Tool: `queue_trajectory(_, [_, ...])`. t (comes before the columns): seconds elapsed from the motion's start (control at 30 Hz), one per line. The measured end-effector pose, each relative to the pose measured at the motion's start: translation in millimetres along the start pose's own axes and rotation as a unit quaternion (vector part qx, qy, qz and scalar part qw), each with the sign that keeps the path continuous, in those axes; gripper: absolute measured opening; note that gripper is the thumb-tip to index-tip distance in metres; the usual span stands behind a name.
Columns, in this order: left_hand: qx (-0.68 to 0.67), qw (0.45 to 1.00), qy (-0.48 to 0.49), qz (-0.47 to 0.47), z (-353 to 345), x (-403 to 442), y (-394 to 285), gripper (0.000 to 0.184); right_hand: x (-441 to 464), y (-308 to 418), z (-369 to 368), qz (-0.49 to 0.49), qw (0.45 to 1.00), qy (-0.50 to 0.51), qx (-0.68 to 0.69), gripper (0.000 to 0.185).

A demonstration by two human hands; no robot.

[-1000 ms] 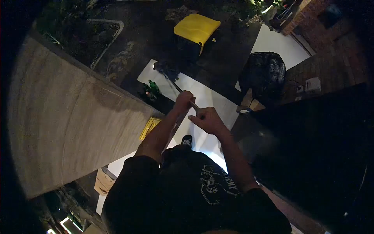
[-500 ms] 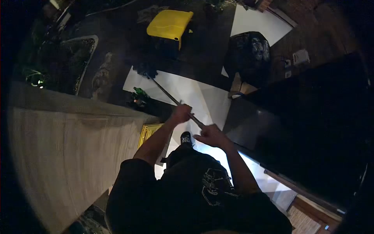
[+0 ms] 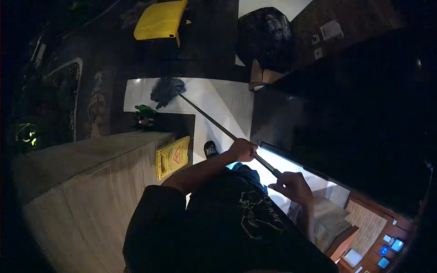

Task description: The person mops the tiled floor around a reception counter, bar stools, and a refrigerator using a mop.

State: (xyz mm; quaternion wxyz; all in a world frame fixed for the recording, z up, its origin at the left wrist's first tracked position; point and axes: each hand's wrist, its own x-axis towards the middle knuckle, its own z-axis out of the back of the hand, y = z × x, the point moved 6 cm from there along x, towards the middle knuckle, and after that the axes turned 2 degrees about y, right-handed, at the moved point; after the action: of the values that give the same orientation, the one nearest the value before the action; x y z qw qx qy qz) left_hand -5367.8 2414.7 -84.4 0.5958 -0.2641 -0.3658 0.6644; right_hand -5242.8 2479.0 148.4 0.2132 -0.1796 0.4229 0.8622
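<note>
Pale floor (image 3: 223, 98) is seen in dim light, bordered by dark ground. One mop handle (image 3: 207, 117) is held by both hands: fingers of the left hand (image 3: 242, 150) are wrapped around the shaft; fingers of the right hand (image 3: 295, 187) are curled around its near end, closer to the body, thumb stuck out. Well ahead and left of the fingers, the dark mop head (image 3: 167, 92) is set down on the pale floor. Just left of the left fingers, a black shoe (image 3: 210, 149) is planted. Farther left, a yellow sign (image 3: 173, 157) marked with a red triangle is seen beside a wood-look block (image 3: 100, 186). Beyond the fingers, a black bag (image 3: 266, 36) is placed ahead; a yellow-topped object (image 3: 160, 20) is located ahead-left, partly cut off.
</note>
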Motion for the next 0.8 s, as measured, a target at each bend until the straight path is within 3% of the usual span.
queue_trajectory(0.1, [0.064, 0.995, 0.068, 0.030, 5.8, -2.1, 21.5, 0.017, 17.5, 15.4, -4.1, 0.012, 0.998, -0.054, -0.020, 0.028])
queue_trajectory(0.13, [-0.002, 1.000, 0.003, -0.007, 23.3, -9.4, 27.6, 0.018, 28.8, 21.3, -7.0, 0.010, 0.997, -0.069, -0.043, 0.027])
queue_trajectory(0.2, [0.061, 0.997, 0.022, 0.036, 40.0, -10.3, 45.8, 0.019, 48.6, 21.6, -14.4, -0.032, 0.997, -0.066, 0.013, 0.033])
queue_trajectory(0.27, [-0.005, 0.998, -0.062, 0.016, 51.5, -18.8, 79.2, 0.018, 70.0, 34.5, -15.7, 0.021, 0.985, -0.162, -0.050, 0.034])
queue_trajectory(0.33, [0.062, 0.996, -0.050, 0.041, 68.6, -21.3, 89.8, 0.016, 88.7, 35.6, -25.3, -0.063, 0.986, -0.152, -0.024, 0.040])
queue_trajectory(0.37, [0.062, 0.993, -0.033, 0.089, 68.6, -23.0, 101.4, 0.015, 98.8, 23.9, -36.4, -0.023, 0.990, -0.133, -0.047, 0.044])
queue_trajectory(0.4, [0.065, 0.988, -0.016, 0.136, 65.6, -25.6, 113.4, 0.015, 105.9, 16.5, -49.1, -0.049, 0.992, -0.096, -0.070, 0.040])
queue_trajectory(0.43, [0.128, 0.984, -0.009, 0.126, 58.6, -28.2, 121.0, 0.016, 109.2, 11.7, -61.0, -0.083, 0.992, -0.042, -0.088, 0.037])
queue_trajectory(0.47, [0.101, 0.988, -0.012, 0.117, 49.4, -33.2, 126.1, 0.017, 107.9, 4.6, -72.4, -0.115, 0.988, 0.011, -0.104, 0.034])
queue_trajectory(0.57, [0.060, 0.994, -0.038, 0.086, 44.6, -50.6, 95.3, 0.024, 72.7, -6.8, -93.1, -0.094, 0.990, -0.014, -0.105, 0.028])
queue_trajectory(0.67, [0.092, 0.988, 0.030, 0.123, 4.2, -71.1, 60.7, 0.027, 19.5, -20.7, -112.4, -0.112, 0.992, -0.020, -0.056, 0.026])
queue_trajectory(0.7, [-0.004, 0.997, 0.036, 0.070, -13.2, -81.9, 52.1, 0.031, -3.4, -28.8, -120.5, -0.115, 0.992, -0.030, -0.039, 0.026])
queue_trajectory(0.8, [-0.061, 0.996, 0.052, 0.035, -65.7, -104.1, 5.0, 0.036, -78.3, -52.7, -139.6, -0.128, 0.990, -0.059, 0.016, 0.025])
